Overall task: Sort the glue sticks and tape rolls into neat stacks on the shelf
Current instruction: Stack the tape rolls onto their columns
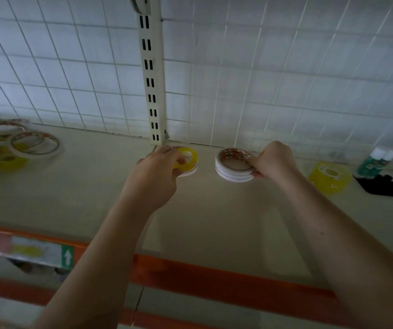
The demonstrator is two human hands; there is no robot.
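On the pale shelf (214,210), near the back, my left hand (159,172) grips a yellow tape roll (189,160) that sits on a white roll. To its right, my right hand (272,162) pinches the right rim of a short stack of white tape rolls (231,167). A loose yellow tape roll (329,176) lies further right. Two green glue sticks with white caps (378,160) stand at the far right by the back wall. A pile of white and yellow tape rolls (24,144) lies at the far left.
A white slotted upright (150,74) and wire grid form the shelf's back. A black object (382,186) lies at the right beside the glue sticks. An orange front edge strip (214,276) with a price label holder (24,254) runs along the shelf front.
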